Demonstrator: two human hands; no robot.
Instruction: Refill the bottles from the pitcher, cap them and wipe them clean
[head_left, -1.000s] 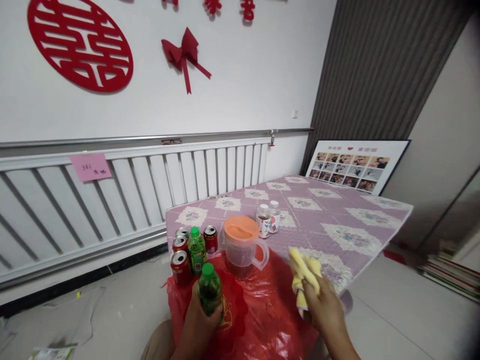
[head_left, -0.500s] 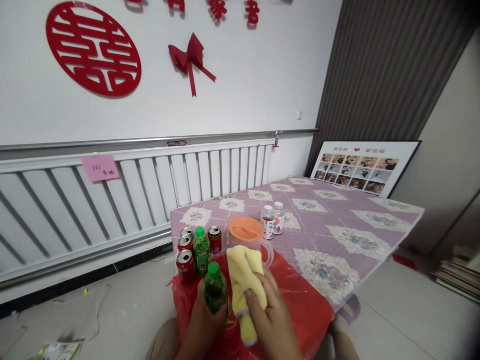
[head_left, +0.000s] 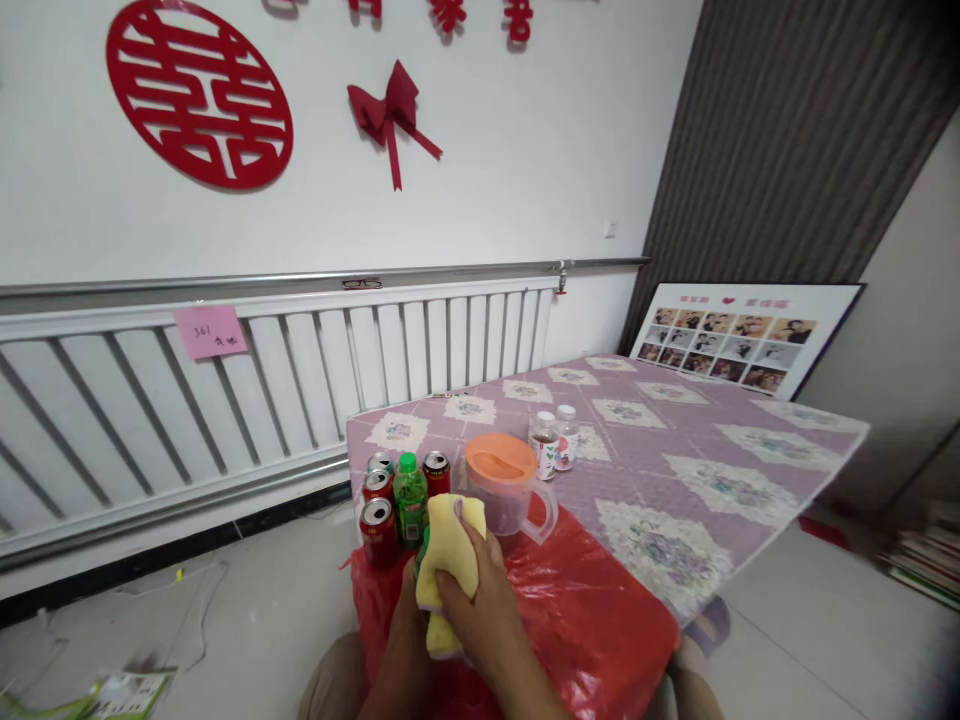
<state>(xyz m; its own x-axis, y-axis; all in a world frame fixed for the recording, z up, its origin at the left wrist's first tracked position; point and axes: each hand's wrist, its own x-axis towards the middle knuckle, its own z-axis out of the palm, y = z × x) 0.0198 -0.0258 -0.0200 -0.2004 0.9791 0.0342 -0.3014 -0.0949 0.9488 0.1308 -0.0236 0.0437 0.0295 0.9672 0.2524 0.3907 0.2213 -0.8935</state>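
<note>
My right hand (head_left: 480, 590) grips a folded yellow cloth (head_left: 450, 550) and presses it over a green bottle (head_left: 424, 552), which is nearly all covered. My left hand (head_left: 405, 620) is wrapped round that bottle from the left, low down and partly behind the cloth. Just beyond stands a second green bottle (head_left: 410, 500) with a green cap. Around it are several drink cans, among them a red can (head_left: 379, 530) at the front left and a dark red can (head_left: 436, 472) on the right. Under my hands lies a red plastic bag (head_left: 592, 620).
A clear pitcher (head_left: 510, 500) with an orange lid stands beyond my right hand. Two small white-capped bottles (head_left: 553, 442) are behind it on the flowered tablecloth (head_left: 652, 450). A white radiator (head_left: 300, 380) runs along the wall; a photo board (head_left: 742, 335) leans at the right.
My right hand has brought the yellow cloth leftward onto the bottle in my left hand, hiding its cap. The pitcher's body and handle now show. The view has shifted slightly.
</note>
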